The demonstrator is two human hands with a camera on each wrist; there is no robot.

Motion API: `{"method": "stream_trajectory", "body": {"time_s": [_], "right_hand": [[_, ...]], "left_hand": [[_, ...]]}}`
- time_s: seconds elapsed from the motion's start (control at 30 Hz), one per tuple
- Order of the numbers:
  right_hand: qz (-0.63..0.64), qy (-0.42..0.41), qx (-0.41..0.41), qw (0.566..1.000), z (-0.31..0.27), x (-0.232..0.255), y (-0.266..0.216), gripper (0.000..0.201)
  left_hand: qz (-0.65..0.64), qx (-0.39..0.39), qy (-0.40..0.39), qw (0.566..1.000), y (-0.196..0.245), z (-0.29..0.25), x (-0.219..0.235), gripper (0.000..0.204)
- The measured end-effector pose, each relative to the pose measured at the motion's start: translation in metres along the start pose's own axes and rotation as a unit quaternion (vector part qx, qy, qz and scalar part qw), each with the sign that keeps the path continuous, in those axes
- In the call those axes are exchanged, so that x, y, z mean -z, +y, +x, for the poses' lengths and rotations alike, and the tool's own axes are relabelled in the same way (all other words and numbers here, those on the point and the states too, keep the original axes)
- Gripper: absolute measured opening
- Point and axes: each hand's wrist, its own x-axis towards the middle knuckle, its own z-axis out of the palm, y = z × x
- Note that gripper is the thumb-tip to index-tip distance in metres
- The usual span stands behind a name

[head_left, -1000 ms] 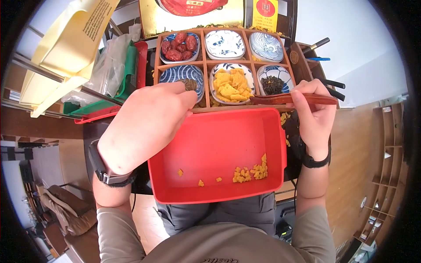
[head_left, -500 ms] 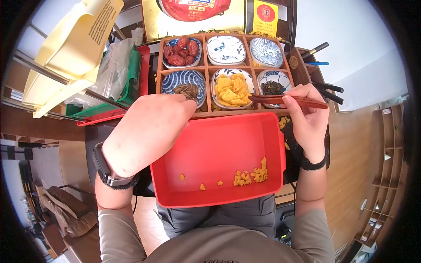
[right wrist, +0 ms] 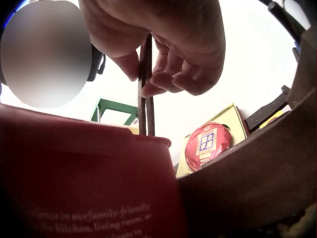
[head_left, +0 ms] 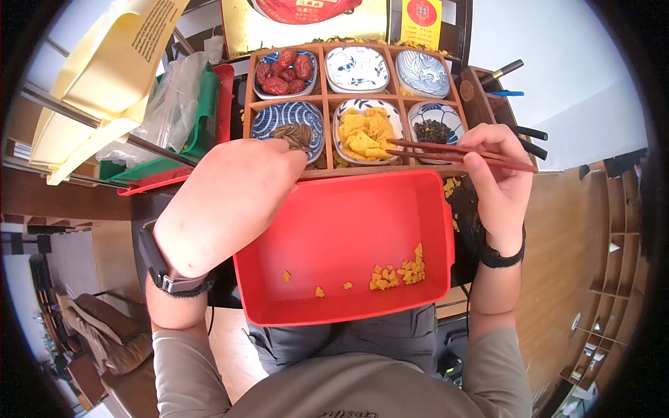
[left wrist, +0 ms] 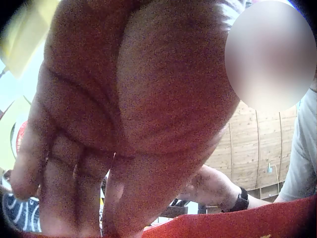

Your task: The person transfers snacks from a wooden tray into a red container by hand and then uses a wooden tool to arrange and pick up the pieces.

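Observation:
In my right hand (head_left: 496, 174) I pinch a pair of brown wooden tongs (head_left: 481, 159) between thumb and fingers. Their two tips stand slightly apart at the right edge of a bowl (head_left: 340, 120) of yellow flaky chunks (head_left: 366, 132). My left hand (head_left: 226, 202), back upward, reaches to the wooden tray's (head_left: 329, 174) front edge, by the red bin's (head_left: 348, 216) back left corner. Its fingertips are hidden below the hand; I cannot tell whether they grip anything. A patterned bowl (head_left: 272, 115) of slender brown pieces (head_left: 296, 136) sits just beyond them. Small yellow bits (head_left: 390, 277) lie in the bin.
Other tray compartments hold red dates (head_left: 284, 73), dark dried leaves (head_left: 433, 131) and two patterned white-and-blue dishes (head_left: 357, 70). A green bin (head_left: 202, 125) with plastic bags stands left. A wooden holder (head_left: 475, 90) with dark handles is at right, a red-wrapped disc (right wrist: 208, 144) behind.
The tongs' tips have parted, where before they were together, and stay by the yellow chunks. Tray and bin shifted slightly in view with the camera. My left hand keeps its place.

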Motion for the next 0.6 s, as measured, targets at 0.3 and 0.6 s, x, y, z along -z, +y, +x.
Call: {"method": "stream_trajectory", "body": {"time_s": [0.3,0.6], "right_hand": [[0.025,-0.155,-0.019,0.987,-0.002,0.005,-0.014,0.013],[-0.025,-0.359,0.032,0.933,-0.002,0.007,-0.012,0.016]], "left_hand": [[-0.008,0.002,-0.006,1.0,0.0,0.0,0.0,0.008],[-0.005,-0.002,-0.009,1.0,0.001,0.0,-0.001,0.009]]}}
